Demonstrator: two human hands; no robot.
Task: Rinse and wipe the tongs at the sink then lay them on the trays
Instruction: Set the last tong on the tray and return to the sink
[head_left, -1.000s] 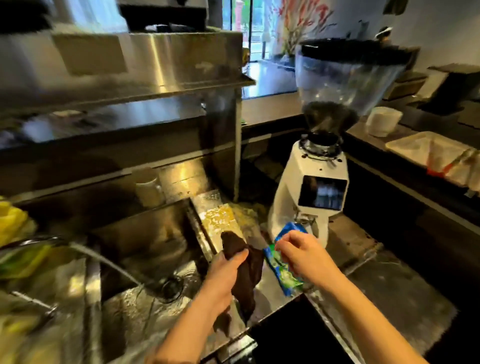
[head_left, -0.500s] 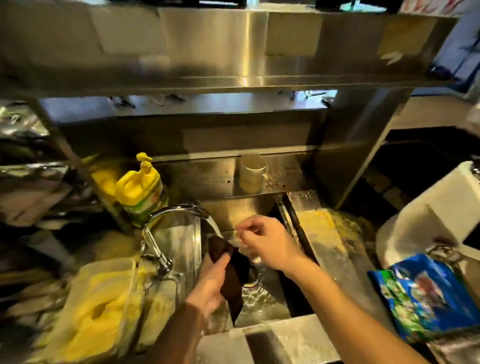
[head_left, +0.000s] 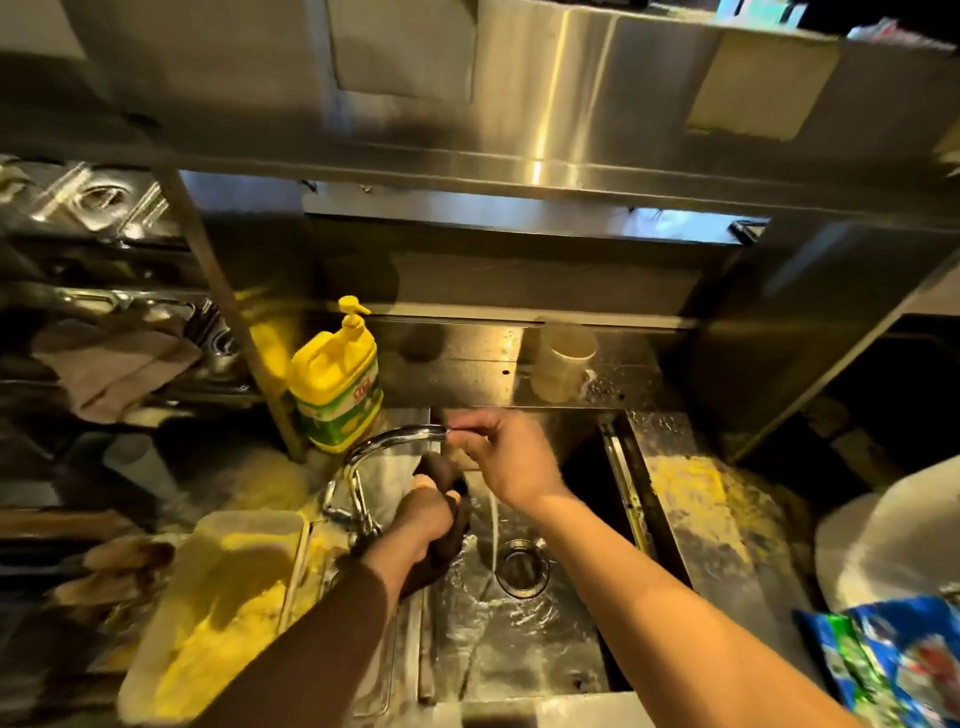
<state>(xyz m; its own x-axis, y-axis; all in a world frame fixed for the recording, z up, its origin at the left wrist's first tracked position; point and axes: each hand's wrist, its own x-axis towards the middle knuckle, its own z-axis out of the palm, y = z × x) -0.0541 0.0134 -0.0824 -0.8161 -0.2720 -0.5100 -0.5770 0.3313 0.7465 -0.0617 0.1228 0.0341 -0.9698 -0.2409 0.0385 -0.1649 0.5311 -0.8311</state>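
Left hand (head_left: 426, 519), fingers curled tightly round a dark brown cloth (head_left: 447, 525), held over the sink (head_left: 519, 649) just beside the base of the curved chrome faucet (head_left: 384, 441); the cloth bunches above the knuckles and hangs below the palm toward the wet basin. Right hand (head_left: 506, 457), above and to the right of the left hand, thumb and forefinger pinched on the tip of the faucet spout, the remaining fingers loosely curled; whether a thin metal object lies between those fingers cannot be told from this view. The tongs cannot be made out with certainty; no part of them is distinguishable near either hand. A stream of water (head_left: 493, 519) falls just right of the left hand and below the right wrist, landing beside the round drain (head_left: 522, 564), around which the water ripples. Behind the right hand, on the ledge at the back of the sink, stands a pale cup (head_left: 561, 364); behind and left of the left hand stands a yellow pump bottle (head_left: 337, 384) with a green label. Left of the left forearm lies a pale tray (head_left: 218, 597) holding yellow material. Far right of the right forearm, on the steel surface (head_left: 717, 545), lies a blue and green packet (head_left: 893, 665).
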